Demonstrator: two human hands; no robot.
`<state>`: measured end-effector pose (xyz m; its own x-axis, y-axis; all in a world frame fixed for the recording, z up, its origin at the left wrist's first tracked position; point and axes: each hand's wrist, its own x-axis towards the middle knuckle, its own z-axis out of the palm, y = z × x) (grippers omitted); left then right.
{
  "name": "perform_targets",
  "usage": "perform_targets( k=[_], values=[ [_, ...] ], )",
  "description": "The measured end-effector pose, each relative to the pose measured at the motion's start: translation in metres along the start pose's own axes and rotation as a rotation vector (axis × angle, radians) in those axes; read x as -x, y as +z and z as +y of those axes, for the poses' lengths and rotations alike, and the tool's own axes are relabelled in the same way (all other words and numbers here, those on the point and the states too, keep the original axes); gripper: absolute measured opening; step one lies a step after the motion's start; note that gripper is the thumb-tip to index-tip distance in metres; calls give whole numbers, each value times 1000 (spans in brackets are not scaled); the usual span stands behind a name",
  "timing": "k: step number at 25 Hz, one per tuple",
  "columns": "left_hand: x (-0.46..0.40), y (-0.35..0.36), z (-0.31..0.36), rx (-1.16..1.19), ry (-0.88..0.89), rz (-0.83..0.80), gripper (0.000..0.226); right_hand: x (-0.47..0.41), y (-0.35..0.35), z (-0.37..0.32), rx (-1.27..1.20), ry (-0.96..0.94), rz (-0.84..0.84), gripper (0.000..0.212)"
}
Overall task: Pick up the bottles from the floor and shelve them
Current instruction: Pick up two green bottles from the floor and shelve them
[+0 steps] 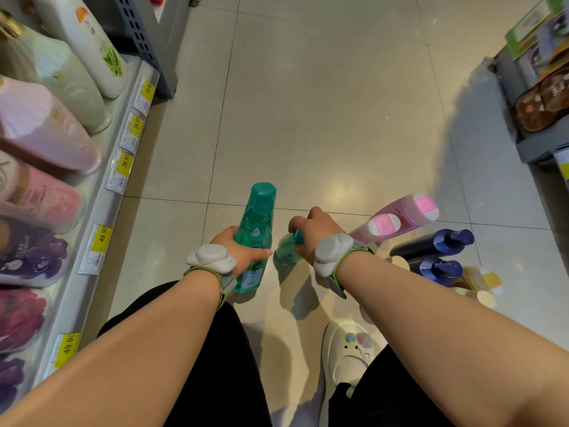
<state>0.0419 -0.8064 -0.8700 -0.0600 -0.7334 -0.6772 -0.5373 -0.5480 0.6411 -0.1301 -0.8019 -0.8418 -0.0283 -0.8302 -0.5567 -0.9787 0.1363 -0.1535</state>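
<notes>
Your left hand grips one green bottle mid-frame, your right hand wraps a second green bottle, carrying both toward the shelf at left.

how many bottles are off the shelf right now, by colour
green: 2, one gripped by the left hand, one by the right hand
pink: 2
dark blue: 2
yellowish: at least 1, blurred
total: 7 that can be made out
</notes>
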Motion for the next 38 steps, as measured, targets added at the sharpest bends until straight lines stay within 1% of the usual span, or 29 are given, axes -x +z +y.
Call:
perform_targets(
  k=[3, 4, 5, 6, 8, 9, 10, 12, 14, 16, 18, 20, 24, 26, 27, 29, 31, 32, 34, 35, 36, 38],
  values=[
    [-1, -2, -2, 14, 1, 5, 44, 2, 5, -1, 25, -27, 41, 41],
    [-1, -2, -3, 17, -3, 5, 47, 3, 6, 0, 5, -32, 48, 46],
    [-1, -2, -4, 19, -2, 3, 51, 4, 5, 2, -48, -26, 50, 56],
    [-2, -2, -5, 17, -6, 3, 55, 5, 5, 5, -133, 4, 48, 70],
    [-4, -1, -6, 11, -2, 5, 58, 5, 8, 12, -357, 134, 35, 96],
    [-4, -1, -6, 8, 4, 9, 58, 4, 12, 14, -488, 226, 11, 101],
    [-4, -2, -6, 4, 7, 8, 57, 3, 18, 13, -623, 312, -17, 102],
    [-7, 0, -6, 19, 12, 8, 48, 3, 34, 12, -830, 397, -58, 95],
    [-7, -1, -6, 21, 15, 16, 40, 3, 46, 11, -928, 420, -82, 87],
    [-9, -4, -9, 26, 7, 25, 43, -1, 54, 14, -986, 422, -94, 83],
    [-10, -8, -12, 39, -10, 47, 50, -11, 63, 18, -1011, 415, -98, 82],
    [-11, -13, -15, 55, -26, 73, 49, -20, 68, 20, -1015, 420, -89, 80],
    [-12, -21, -23, 63, -46, 87, 49, -30, 75, 22, -918, 370, -60, 73],
    [-10, -24, -26, 46, -43, 92, 50, -34, 79, 24, -910, 347, -46, 71],
    [-9, -26, -27, 44, -42, 93, 50, -36, 79, 24, -915, 331, -61, 68],
    [-7, -27, -26, 56, -39, 93, 49, -37, 76, 24, -935, 293, -112, 55],
    [-5, -31, -24, 54, -23, 102, 46, -36, 71, 22, -1067, 289, -115, 47],
    [-6, -30, -24, 60, -26, 104, 48, -33, 71, 21, -1158, 310, -102, 49],
    [-6, -28, -25, 61, -37, 101, 58, -30, 73, 25, -1245, 391, -57, 63],
    [-7, -26, -26, 62, -43, 102, 62, -28, 75, 26, -1288, 404, -65, 69],
    [-7, -25, -26, 68, -50, 100, 63, -25, 73, 25, -1325, 407, -77, 70],
    [-8, -23, -25, 87, -63, 75, 62, -18, 61, 23, -1460, 354, -107, 60]
  ],
)
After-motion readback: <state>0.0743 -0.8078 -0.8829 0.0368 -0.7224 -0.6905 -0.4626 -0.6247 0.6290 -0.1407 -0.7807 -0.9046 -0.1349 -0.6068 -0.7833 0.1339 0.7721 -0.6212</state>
